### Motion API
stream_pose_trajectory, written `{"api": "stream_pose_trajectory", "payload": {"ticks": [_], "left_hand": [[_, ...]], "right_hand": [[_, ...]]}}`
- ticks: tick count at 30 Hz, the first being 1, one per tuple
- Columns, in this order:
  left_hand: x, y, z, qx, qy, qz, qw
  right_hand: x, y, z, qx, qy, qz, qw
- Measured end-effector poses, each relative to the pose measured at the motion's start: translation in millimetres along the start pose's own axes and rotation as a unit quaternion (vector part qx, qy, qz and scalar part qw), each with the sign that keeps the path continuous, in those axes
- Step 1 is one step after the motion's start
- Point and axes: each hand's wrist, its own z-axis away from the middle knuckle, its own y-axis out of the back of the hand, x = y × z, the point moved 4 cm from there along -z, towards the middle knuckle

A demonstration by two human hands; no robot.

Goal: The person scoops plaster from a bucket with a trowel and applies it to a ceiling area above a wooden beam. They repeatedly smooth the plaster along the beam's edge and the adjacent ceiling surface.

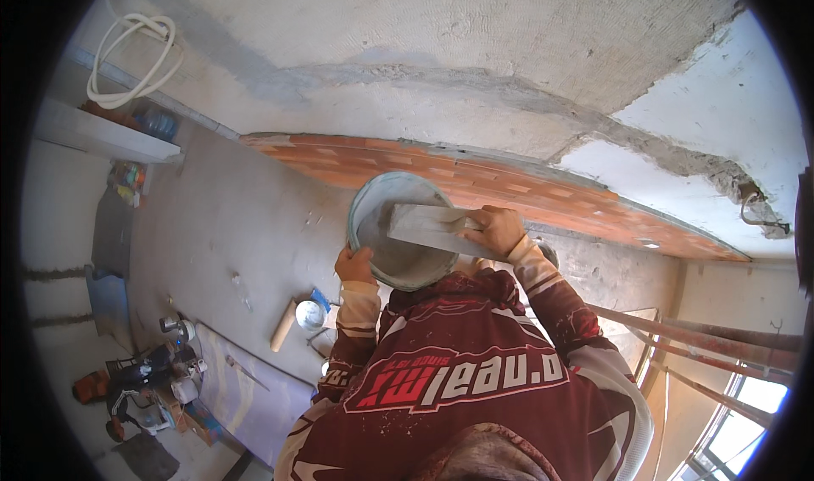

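While the left hand (pixel 354 265) grips the rim of a grey bucket (pixel 398 231), the right hand (pixel 496 231) is closed around the handle of a flat plaster trowel (pixel 432 226) and holds its blade across the bucket's open mouth. The bucket sits tilted between the two hands, just in front of the person's chest, with a smear of grey plaster (pixel 394 256) inside it (how much, the blade partly hides). Both forearms wear the long sleeves of a dark red and white shirt (pixel 458 379). Beyond the right hand runs a band of bare orange brick (pixel 509 184) set between rough plastered surfaces (pixel 475 48). Below the left hand, well apart from it, a wooden handle (pixel 283 325) and a small round tin (pixel 309 314) lie on the grey floor (pixel 212 218). Farther out past the left hand, a cluster of tools (pixel 157 379) stands on the floor, and a white hose (pixel 136 57) hangs coiled above a shelf (pixel 106 137).
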Motion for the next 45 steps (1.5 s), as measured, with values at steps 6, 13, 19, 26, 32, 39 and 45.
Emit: {"api": "stream_pose_trajectory", "payload": {"ticks": [6,13,19,26,32,39,45], "left_hand": [[-9.5,2.2,-3.3,0.026,0.016,-0.027,0.999],[-14.4,6.8,-2.7,0.031,0.025,-0.003,0.999],[-1.7,8.2,10.9,0.063,0.031,-0.044,0.997],[-18.2,21.1,4.9,0.06,0.028,-0.019,0.998],[-23.3,25.3,2.6,0.061,0.035,-0.007,0.998],[-18.7,24.8,4.0,0.074,0.04,-0.03,0.996],[-12.4,15.0,7.1,0.083,0.034,-0.038,0.995]], "right_hand": [[21.7,24.5,5.6,0.054,-0.1,-0.046,0.993],[46.9,48.7,-12.8,0.082,-0.178,-0.041,0.98],[69.7,48.8,-25.7,0.062,-0.209,-0.06,0.974],[76.4,51.8,-33.2,0.054,-0.195,-0.056,0.978],[74.2,55.9,-30.8,0.075,-0.195,-0.074,0.975],[82.2,64.2,-20.4,0.037,-0.253,-0.108,0.961],[91.1,70.7,-11.5,0.054,-0.262,-0.118,0.956]]}}
